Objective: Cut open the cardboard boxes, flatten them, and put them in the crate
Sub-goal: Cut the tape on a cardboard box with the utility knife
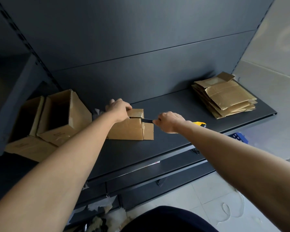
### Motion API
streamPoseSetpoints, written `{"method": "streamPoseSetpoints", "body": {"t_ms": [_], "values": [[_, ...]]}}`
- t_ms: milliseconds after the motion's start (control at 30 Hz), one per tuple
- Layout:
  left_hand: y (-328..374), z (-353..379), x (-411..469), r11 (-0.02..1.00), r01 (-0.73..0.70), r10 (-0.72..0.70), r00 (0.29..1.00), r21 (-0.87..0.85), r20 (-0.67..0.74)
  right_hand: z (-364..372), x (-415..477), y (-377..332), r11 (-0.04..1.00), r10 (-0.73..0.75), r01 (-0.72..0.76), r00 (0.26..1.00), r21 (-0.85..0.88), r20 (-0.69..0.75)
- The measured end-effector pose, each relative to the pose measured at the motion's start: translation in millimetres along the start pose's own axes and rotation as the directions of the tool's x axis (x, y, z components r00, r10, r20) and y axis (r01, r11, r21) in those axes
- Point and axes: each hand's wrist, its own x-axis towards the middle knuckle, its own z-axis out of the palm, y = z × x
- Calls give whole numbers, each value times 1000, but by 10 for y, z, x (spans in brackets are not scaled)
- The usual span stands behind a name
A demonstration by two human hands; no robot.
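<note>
Forearms [57,173] outstretched, a box [130,129] is gripped by the left hand [119,111], slit by a knife [147,121] clenched in the right hand [170,122]; flattened boxes [224,96] are stacked, open boxes [60,114] left.

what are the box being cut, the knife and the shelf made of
The box: brown cardboard, matte, with what looks like shinier tape on top. The knife: dark blade, probably metal; glossy yellow handle, likely plastic. The shelf: seemingly painted sheet metal, smooth dark grey, with a thin folded front edge.
</note>
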Motion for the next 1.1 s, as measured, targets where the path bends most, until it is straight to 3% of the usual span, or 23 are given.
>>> {"method": "streamPoseSetpoints", "body": {"t_ms": [133,233,467,667,733,800,967,1100], "values": [[-14,9,-2,992,-22,26,999,-125,27,34,50,-117,999,21,-22,999,31,45],[-9,-6,-4,994,-38,41,999,-103,28,69,122,-165,994,71,-77,995,72,76],[-20,-32,-6,995,-58,57,998,-75,-4,-16,166,125,965,243,-239,970,106,-28],[41,-26,10,995,-80,75,994,-64,-76,197,398,116,903,345,-356,934,240,88],[16,2,22,997,12,-1,992,82,-129,268,475,151,891,366,-384,923,241,120],[-27,38,2,983,140,-118,977,117,-180,320,540,181,884,376,-394,919,253,118],[-120,39,-58,881,455,-469,875,-127,-122,325,709,173,933,278,-302,950,194,140],[-213,44,-68,767,526,-577,816,-369,-36,259,898,22,954,154,-193,972,229,178]]}}
